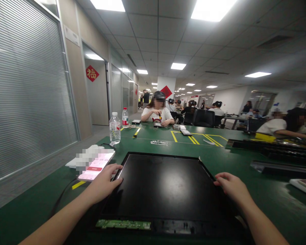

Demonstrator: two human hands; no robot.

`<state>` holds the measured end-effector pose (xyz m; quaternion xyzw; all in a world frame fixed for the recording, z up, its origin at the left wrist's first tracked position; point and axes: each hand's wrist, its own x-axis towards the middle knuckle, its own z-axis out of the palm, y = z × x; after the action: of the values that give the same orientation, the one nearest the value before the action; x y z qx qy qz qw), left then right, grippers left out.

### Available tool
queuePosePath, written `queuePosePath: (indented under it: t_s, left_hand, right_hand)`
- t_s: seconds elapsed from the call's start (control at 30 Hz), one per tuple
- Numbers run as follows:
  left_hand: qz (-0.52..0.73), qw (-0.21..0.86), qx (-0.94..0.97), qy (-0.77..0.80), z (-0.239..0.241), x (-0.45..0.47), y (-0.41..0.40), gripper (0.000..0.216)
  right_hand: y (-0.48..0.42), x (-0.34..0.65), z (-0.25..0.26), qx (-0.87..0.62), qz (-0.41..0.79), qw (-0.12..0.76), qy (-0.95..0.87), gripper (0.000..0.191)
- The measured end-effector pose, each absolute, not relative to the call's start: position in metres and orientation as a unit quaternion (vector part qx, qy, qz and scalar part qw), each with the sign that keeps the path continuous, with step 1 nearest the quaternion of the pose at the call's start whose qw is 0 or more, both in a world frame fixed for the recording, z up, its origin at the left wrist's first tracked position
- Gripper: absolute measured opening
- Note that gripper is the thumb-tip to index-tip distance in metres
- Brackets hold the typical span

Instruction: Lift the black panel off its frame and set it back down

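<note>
In front of me lies a black LCD panel [165, 187], dark and glossy, with a thin frame round it. A strip of green circuit board [123, 224] runs along its near edge on the left. My left hand [107, 180] grips the panel's left edge, thumb and fingers on the frame. On the opposite side my right hand [231, 186] is bent round the right edge; some of its fingertips are hidden. A lit phone [98, 165] showing a timer rests beside my left hand.
Behind the phone stand a clear water bottle [115, 129] and a red-capped bottle [125, 117]. Long dark strips [272, 168] lie to the right, near a white device [304, 187]. A person [156, 114] sits across the green table [140, 144], which carries yellow tape.
</note>
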<state>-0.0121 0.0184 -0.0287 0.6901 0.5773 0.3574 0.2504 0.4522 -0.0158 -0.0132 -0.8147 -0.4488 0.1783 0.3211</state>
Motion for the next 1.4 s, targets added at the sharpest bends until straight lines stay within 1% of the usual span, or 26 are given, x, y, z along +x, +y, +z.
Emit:
queuePosePath:
  t_s: [0.1,0.2,0.33,0.57,0.77,0.83,0.97,1.1,1.27,1.4]
  left_hand:
    - [0.320,0.189,0.738,0.563,-0.020,-0.012,0.013,0.045]
    - [0.266,0.164,0.785,0.535,-0.012,-0.011,0.007,0.044]
    - [0.231,0.151,0.811,0.516,-0.011,-0.011,0.006,0.043]
    - [0.203,0.150,0.776,0.578,-0.018,-0.015,0.012,0.048]
    - [0.195,0.158,0.767,0.591,-0.017,-0.015,0.013,0.049]
    - [0.189,0.156,0.763,0.598,-0.016,-0.015,0.013,0.050]
    - [0.171,0.138,0.759,0.613,-0.016,-0.014,0.014,0.051]
    - [0.152,0.125,0.749,0.633,-0.016,-0.013,0.015,0.047]
    - [0.158,0.122,0.737,0.646,-0.014,-0.014,0.013,0.039]
    - [0.164,0.125,0.738,0.642,-0.014,-0.017,0.013,0.029]
  right_hand:
    - [-0.016,0.452,-0.013,-0.817,0.174,0.312,-0.452,0.026]
    - [-0.014,0.455,-0.014,-0.817,0.172,0.307,-0.456,0.027]
    - [-0.012,0.457,-0.016,-0.819,0.166,0.304,-0.459,0.027]
    - [-0.010,0.458,-0.019,-0.817,0.169,0.307,-0.459,0.028]
    - [-0.012,0.459,-0.019,-0.813,0.174,0.311,-0.461,0.029]
    - [-0.013,0.459,-0.017,-0.805,0.176,0.325,-0.463,0.030]
    - [-0.016,0.460,-0.012,-0.804,0.130,0.345,-0.467,0.029]
    - [-0.015,0.468,-0.016,-0.819,0.073,0.322,-0.469,0.025]
    - [-0.011,0.474,-0.026,-0.819,0.099,0.272,-0.495,0.024]
    - [-0.010,0.472,-0.028,-0.819,0.115,0.254,-0.501,0.022]
